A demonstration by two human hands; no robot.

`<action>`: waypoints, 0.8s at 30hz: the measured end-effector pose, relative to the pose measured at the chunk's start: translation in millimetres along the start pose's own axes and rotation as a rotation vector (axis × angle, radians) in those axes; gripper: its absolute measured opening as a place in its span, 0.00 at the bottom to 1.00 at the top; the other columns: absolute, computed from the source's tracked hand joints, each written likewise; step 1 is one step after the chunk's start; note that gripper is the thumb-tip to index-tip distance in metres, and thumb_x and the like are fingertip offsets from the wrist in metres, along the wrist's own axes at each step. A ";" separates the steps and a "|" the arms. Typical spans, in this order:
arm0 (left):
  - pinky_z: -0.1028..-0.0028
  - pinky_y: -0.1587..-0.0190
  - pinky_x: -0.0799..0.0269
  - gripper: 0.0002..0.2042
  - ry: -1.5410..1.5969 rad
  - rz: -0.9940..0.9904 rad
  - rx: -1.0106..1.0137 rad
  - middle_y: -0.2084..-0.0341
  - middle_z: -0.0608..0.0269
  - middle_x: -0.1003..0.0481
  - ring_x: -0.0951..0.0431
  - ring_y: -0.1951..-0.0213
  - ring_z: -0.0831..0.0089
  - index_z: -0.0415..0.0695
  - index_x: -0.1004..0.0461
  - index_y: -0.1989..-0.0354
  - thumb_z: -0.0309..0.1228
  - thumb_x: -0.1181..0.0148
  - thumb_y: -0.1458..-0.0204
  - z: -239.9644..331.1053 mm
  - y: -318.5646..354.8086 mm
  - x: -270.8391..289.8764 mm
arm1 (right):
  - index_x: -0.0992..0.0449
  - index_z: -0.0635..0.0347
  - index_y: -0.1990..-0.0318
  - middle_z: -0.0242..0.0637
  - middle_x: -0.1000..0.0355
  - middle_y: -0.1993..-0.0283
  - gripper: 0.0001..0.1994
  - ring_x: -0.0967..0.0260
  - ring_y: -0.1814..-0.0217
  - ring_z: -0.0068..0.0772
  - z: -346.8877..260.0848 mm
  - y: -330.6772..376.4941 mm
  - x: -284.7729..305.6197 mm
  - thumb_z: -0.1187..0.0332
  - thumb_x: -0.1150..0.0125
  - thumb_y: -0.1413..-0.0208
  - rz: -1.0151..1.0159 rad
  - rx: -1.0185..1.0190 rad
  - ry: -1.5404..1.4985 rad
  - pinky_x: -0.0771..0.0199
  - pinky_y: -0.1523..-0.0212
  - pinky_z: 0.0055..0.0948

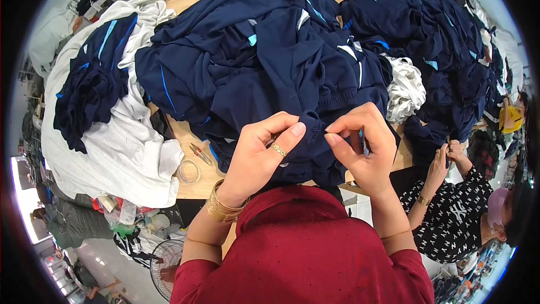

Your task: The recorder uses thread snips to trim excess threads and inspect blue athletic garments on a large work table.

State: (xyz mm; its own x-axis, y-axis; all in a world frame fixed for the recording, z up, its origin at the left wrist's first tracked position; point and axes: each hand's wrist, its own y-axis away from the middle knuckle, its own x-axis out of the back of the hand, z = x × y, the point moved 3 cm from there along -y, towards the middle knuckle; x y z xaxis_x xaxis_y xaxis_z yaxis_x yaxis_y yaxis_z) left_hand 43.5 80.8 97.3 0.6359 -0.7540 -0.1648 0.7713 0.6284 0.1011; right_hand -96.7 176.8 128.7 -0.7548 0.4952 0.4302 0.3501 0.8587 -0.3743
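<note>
Cloth (311, 126) at the near edge of the navy pile (225, 59) is pinched in your left hand (259, 146); there your right hand (365, 145) curls, thumb near forefinger, grip unclear.

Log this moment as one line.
Left hand: pinching navy garment | Right hand: raised beside it, hold unclear | Wooden table: dark clothing pile, white cloth at left

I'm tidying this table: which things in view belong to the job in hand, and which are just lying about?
Job in hand:
navy garment, pinched by the left hand
right hand, close beside it

Apparently lying about:
white cloth
crumpled white bundle
clear ring
</note>
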 end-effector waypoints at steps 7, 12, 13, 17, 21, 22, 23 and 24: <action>0.84 0.75 0.46 0.08 -0.078 0.010 -0.065 0.78 0.73 0.35 0.42 0.75 0.88 0.32 0.30 0.68 0.27 0.47 0.44 3.7 0.1 -1.4 | 0.28 0.61 0.73 0.33 0.35 0.72 0.11 0.33 0.75 0.24 -9.6 -4.6 -6.7 0.80 0.35 0.67 -0.021 0.082 0.159 0.35 0.78 0.21; 0.85 0.74 0.46 0.08 -0.004 0.047 -0.051 0.78 0.72 0.36 0.42 0.75 0.88 0.31 0.29 0.68 0.27 0.47 0.45 -0.7 0.7 0.7 | 0.28 0.61 0.72 0.31 0.35 0.73 0.10 0.39 0.76 0.19 -1.2 -0.1 0.4 0.82 0.39 0.65 -0.082 -0.105 -0.148 0.42 0.79 0.16; 0.85 0.75 0.46 0.08 -0.012 0.038 -0.047 0.78 0.72 0.36 0.42 0.75 0.88 0.31 0.29 0.68 0.27 0.47 0.45 -0.9 0.5 0.6 | 0.28 0.61 0.71 0.30 0.35 0.73 0.10 0.38 0.76 0.19 -2.3 -0.6 1.7 0.82 0.38 0.65 -0.011 -0.022 -0.006 0.42 0.79 0.16; 0.85 0.76 0.46 0.08 -0.075 0.029 -0.065 0.78 0.72 0.35 0.42 0.76 0.88 0.31 0.29 0.68 0.27 0.46 0.45 4.4 1.0 -2.1 | 0.28 0.60 0.69 0.33 0.34 0.71 0.12 0.32 0.74 0.29 -8.4 -1.8 -3.0 0.80 0.35 0.65 -0.005 0.113 0.181 0.33 0.78 0.24; 0.85 0.76 0.46 0.08 -0.109 0.034 -0.089 0.77 0.72 0.35 0.41 0.77 0.89 0.32 0.29 0.68 0.27 0.46 0.45 5.4 0.9 -2.3 | 0.28 0.60 0.70 0.34 0.35 0.72 0.11 0.32 0.74 0.29 -9.0 -3.8 -4.8 0.79 0.34 0.65 -0.040 0.054 0.156 0.34 0.77 0.24; 0.85 0.76 0.46 0.08 -0.086 0.043 -0.081 0.78 0.72 0.35 0.41 0.77 0.89 0.32 0.29 0.68 0.27 0.46 0.45 4.2 0.8 -2.0 | 0.28 0.61 0.71 0.33 0.35 0.72 0.11 0.34 0.75 0.26 -8.8 -3.1 -3.1 0.79 0.35 0.64 -0.093 -0.024 0.041 0.36 0.77 0.22; 0.85 0.76 0.46 0.08 -0.062 0.053 -0.074 0.78 0.72 0.34 0.41 0.77 0.89 0.32 0.29 0.68 0.27 0.46 0.45 3.3 0.9 -1.3 | 0.28 0.61 0.72 0.32 0.35 0.73 0.10 0.36 0.75 0.23 -7.5 -1.4 -0.6 0.79 0.35 0.64 -0.147 -0.102 -0.074 0.38 0.77 0.20; 0.85 0.76 0.46 0.08 -0.063 0.056 -0.074 0.78 0.72 0.34 0.41 0.77 0.89 0.32 0.29 0.68 0.27 0.46 0.45 3.1 1.3 -0.2 | 0.29 0.62 0.73 0.30 0.36 0.74 0.08 0.39 0.75 0.20 -5.5 -0.6 0.3 0.80 0.37 0.63 -0.168 -0.142 -0.189 0.42 0.77 0.18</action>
State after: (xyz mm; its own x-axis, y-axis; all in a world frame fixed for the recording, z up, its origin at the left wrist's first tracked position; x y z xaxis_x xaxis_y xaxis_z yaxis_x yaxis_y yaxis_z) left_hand 44.4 81.2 100.6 0.6801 -0.7264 -0.0991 0.7319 0.6805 0.0350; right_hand -94.1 177.2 133.6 -0.8943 0.3221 0.3106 0.2752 0.9432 -0.1859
